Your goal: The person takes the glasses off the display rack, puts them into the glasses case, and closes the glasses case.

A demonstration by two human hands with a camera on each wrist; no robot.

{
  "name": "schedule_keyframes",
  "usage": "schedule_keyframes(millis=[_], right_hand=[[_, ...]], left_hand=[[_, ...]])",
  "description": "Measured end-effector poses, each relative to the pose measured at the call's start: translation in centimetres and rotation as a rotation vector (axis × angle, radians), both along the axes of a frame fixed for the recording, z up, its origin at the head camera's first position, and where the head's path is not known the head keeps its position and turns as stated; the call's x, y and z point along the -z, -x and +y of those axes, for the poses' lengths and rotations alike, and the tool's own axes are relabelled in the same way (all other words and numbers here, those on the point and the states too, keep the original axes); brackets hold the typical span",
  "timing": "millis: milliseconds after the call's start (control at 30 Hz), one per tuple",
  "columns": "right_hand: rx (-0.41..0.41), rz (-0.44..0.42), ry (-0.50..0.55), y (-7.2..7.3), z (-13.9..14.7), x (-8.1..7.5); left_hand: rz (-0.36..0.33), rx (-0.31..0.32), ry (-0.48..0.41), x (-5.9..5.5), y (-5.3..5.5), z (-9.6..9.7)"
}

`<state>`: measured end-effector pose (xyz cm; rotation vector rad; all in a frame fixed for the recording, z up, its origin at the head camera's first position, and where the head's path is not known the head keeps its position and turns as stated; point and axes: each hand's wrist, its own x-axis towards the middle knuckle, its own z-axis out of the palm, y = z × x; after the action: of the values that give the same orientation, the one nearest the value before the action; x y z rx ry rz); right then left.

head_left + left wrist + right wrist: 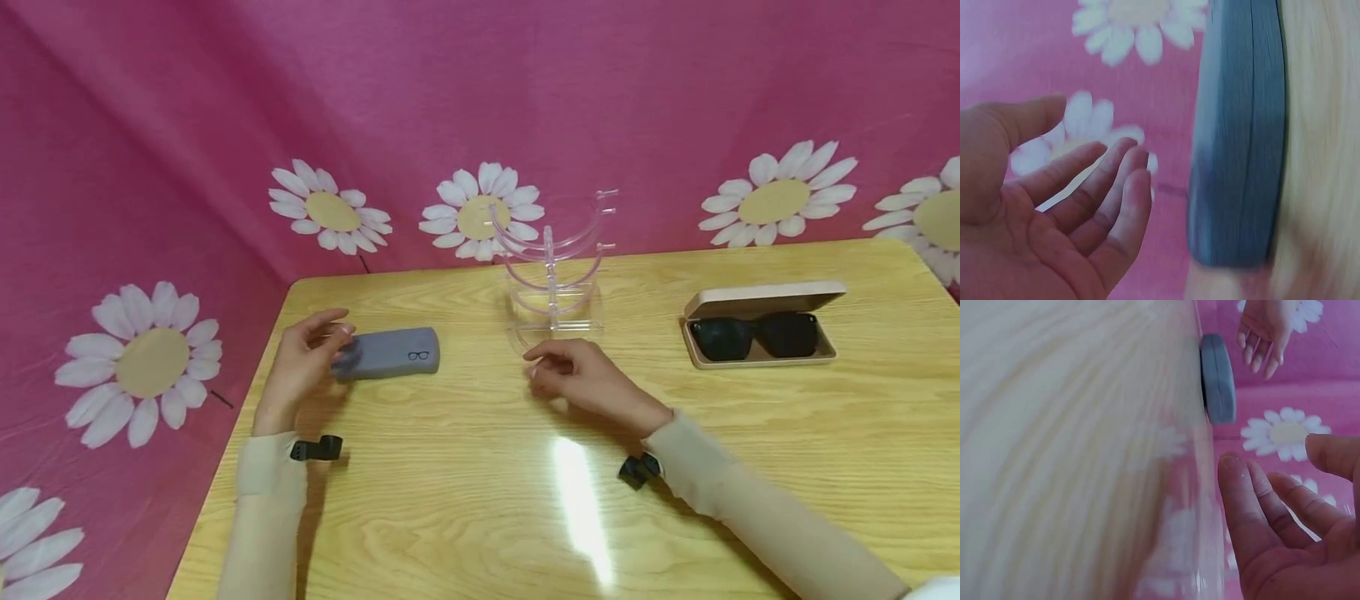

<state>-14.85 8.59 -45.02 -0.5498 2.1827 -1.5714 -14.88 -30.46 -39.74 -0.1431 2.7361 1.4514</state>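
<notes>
A closed blue-grey glasses case (397,352) with a small spectacles print lies at the left of the table. My left hand (306,358) hovers at the case's left end, fingers loosely bent and holding nothing. In the left wrist view, a gap shows between those fingers (1129,194) and the case (1238,137). My right hand (581,379) is over the middle of the table, relaxed and empty, just in front of a clear glasses stand (551,283). The right wrist view shows its fingers (1241,506) bent a little, with the case (1219,381) beyond.
To the right sits an open glasses case (765,362) with dark sunglasses (753,337) in it. Behind the wooden table (465,500) hangs a pink curtain (420,100) with white daisies, which also runs along the left side.
</notes>
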Motion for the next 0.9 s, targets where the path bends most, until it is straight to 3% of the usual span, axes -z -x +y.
schedule_keyframes(millis=[267, 467, 667, 800, 900], right_hand=[[0.116, -0.023, 0.0, 0.2, 4.4, -0.9], [0.2, -0.04, -0.035, 0.0, 8.3, -1.5], [0.265, -0.016, -0.054, -0.8, 12.7, -1.9], [0.329, -0.007, -0.038, -1.2, 15.4, -2.1], [0.384, 0.013, -0.044, -1.2, 17.3, -2.4]], left_hand=[[-0.046, 0.193, -0.065, -0.9, -0.2, 4.8], [-0.089, 0.372, -0.146, 0.0, -0.7, 9.9], [-0.119, 0.524, -0.134, 0.7, -1.2, 14.1], [-0.125, 0.595, -0.145, 0.9, -1.0, 16.5], [-0.166, 0.671, -0.174, 1.1, -0.7, 18.4]])
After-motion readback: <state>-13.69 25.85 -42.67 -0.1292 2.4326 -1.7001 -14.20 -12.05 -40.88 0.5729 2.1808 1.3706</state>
